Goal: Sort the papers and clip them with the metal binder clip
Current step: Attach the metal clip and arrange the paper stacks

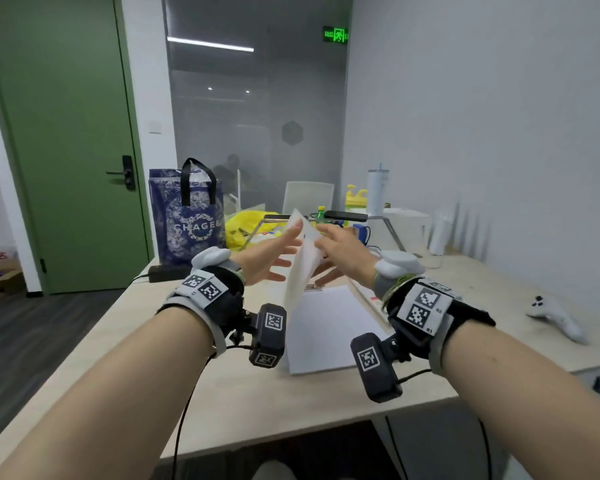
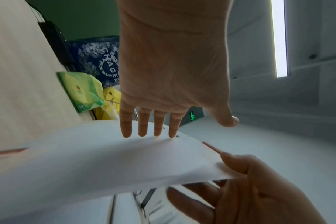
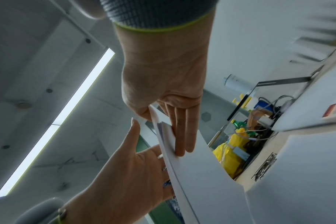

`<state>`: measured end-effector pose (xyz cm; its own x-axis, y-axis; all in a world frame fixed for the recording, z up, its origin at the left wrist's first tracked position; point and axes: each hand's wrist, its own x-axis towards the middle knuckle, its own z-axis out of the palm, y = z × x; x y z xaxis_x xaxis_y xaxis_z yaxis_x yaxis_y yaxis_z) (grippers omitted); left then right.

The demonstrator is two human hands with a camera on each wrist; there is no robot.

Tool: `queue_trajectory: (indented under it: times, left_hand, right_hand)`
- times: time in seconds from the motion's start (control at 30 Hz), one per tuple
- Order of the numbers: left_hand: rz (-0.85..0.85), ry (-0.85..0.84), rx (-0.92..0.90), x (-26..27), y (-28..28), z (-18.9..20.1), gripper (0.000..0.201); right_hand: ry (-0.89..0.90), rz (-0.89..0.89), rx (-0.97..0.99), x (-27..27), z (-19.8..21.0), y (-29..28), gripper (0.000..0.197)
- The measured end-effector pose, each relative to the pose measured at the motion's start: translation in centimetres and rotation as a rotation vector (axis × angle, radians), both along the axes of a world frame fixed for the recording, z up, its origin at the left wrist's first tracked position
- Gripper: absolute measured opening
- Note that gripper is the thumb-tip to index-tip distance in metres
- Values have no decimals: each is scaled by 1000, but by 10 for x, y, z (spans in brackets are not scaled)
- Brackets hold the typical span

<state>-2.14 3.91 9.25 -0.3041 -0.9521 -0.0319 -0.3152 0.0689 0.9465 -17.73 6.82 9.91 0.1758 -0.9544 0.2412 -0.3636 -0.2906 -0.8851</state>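
Note:
Above the table I hold a small sheaf of white papers [image 1: 303,268] on edge between both hands. My right hand [image 1: 340,244] pinches its upper end, thumb on one face and fingers on the other [image 3: 179,136]. My left hand [image 1: 281,252] is spread flat, its straight fingertips [image 2: 142,133] touching the near face of the sheaf [image 2: 105,163]. Below the hands another white stack [image 1: 326,330] lies flat on the table. A small metal clip [image 1: 314,288] sits at that stack's far edge and shows as a silvery shape [image 3: 265,166] in the right wrist view.
A blue patterned bag [image 1: 191,220] stands at the table's [image 1: 222,393] far left beside a yellow plastic bag [image 1: 246,226]. A green tissue pack [image 2: 82,91] lies near them. Behind the hands is a raised stand [image 1: 378,220] with cables. A white controller [image 1: 555,317] lies at the right.

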Motion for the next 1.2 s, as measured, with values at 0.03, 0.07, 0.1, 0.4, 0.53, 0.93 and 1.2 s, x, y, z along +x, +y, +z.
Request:
queue_trajectory:
  times: [0.03, 0.07, 0.1, 0.4, 0.53, 0.93, 1.2]
  left_hand:
    - [-10, -34, 8, -8, 1, -3, 81]
    - [-28, -69, 14, -15, 2, -6, 87]
    - [-47, -103, 22, -21, 4, -9, 88]
    - [-125, -685, -102, -69, 9, -51, 108]
    - [-96, -948, -221, -86, 14, -68, 111]
    - [-167, -1336, -127, -53, 13, -91, 91]
    - [-100, -1079, 165, -20, 7, -76, 91]
  right_hand:
    - [1, -24, 6, -7, -1, -1, 46]
    - [1, -43, 18, -13, -2, -2, 46]
    - [2, -65, 32, -19, -4, -2, 46]
    - [200, -324, 87, -67, -41, -7, 57]
    - [284, -399, 139, -76, -50, -10, 57]
    - [465, -449, 415, -88, -77, -12, 19]
    - [584, -369, 565, -85, -102, -9, 27]
